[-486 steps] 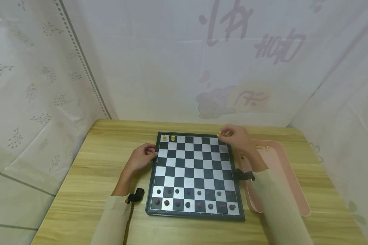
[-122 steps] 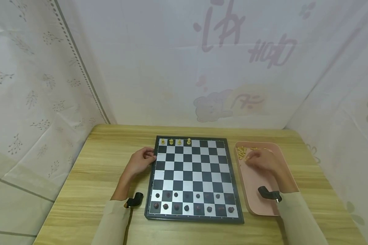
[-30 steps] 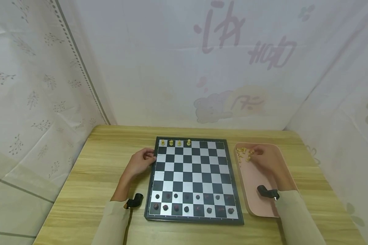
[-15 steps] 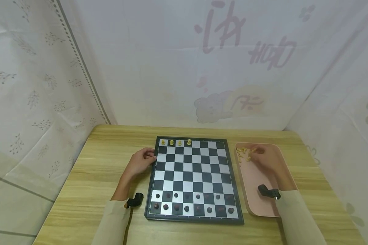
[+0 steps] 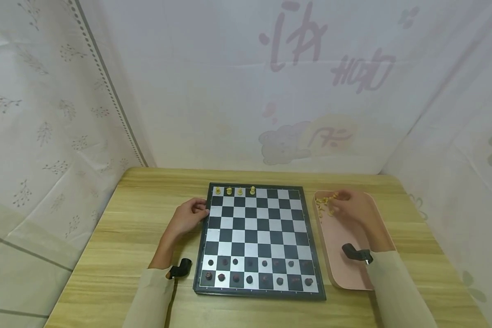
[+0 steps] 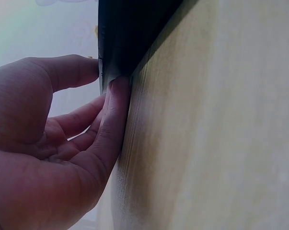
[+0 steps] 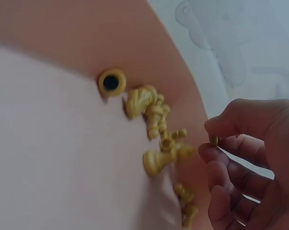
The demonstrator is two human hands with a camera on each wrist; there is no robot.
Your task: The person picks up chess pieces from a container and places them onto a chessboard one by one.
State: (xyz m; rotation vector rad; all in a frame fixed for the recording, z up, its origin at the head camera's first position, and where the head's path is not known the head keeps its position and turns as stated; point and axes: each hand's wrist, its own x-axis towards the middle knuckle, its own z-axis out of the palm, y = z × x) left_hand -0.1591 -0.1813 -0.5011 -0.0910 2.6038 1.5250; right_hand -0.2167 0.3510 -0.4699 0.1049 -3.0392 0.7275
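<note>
A black-and-white chessboard [image 5: 250,224] lies on the wooden table. My left hand [image 5: 187,216] holds its left side; in the left wrist view, thumb and fingers meet the dark board edge [image 6: 127,33]. Over the far part of a pink tray [image 5: 344,269], my right hand [image 5: 354,208] pinches a small yellow chess piece [image 7: 214,139] between thumb and index finger. Mostly hidden by the fingertips, that piece's kind cannot be told. Below it lie several yellow chess pieces [image 7: 155,162] in the tray, most tipped over.
Several yellow pieces [image 5: 252,190] stand along the far row's left half. Two rows of dark chess pieces [image 5: 208,276] fill the near side. A pale printed curtain [image 5: 213,114] rises behind the wooden table [image 5: 147,191].
Two yellow pieces stood on the far row 16 seconds ago; several do now. My right hand went from the board into the tray and now rises slightly with a piece. My left hand stays.
</note>
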